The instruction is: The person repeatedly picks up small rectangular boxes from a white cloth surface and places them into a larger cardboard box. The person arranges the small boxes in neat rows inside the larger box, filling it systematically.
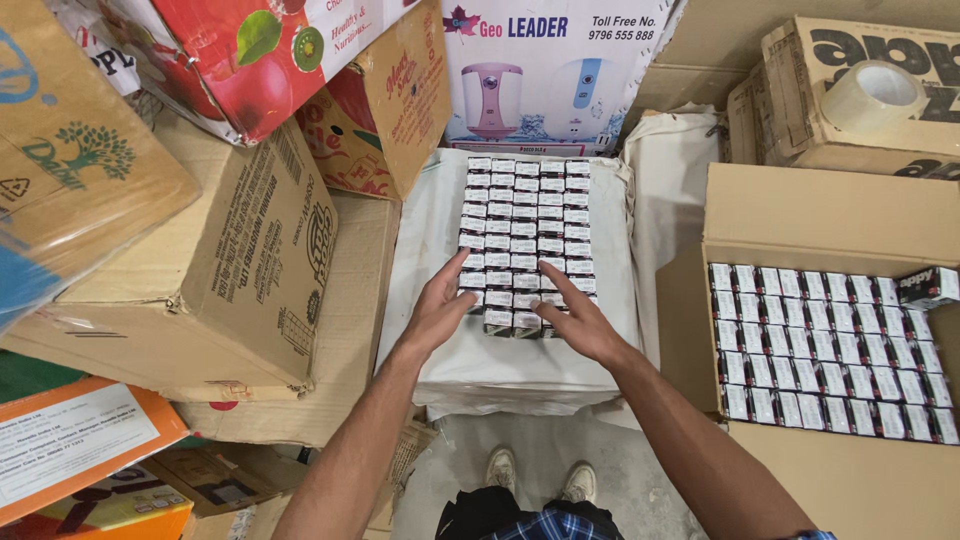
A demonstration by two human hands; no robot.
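Stacked cardboard cartons (230, 270) crowd a storeroom, with an open carton of the same small boxes (830, 340) on the right and a white sack (440, 350) as the work surface. On it stands a block of small boxes (525, 225): light, stiff, apt to scatter, best squeezed from both sides. The left hand (440, 310) and right hand (580, 320), fingers spread and holding nothing, press its near corners.
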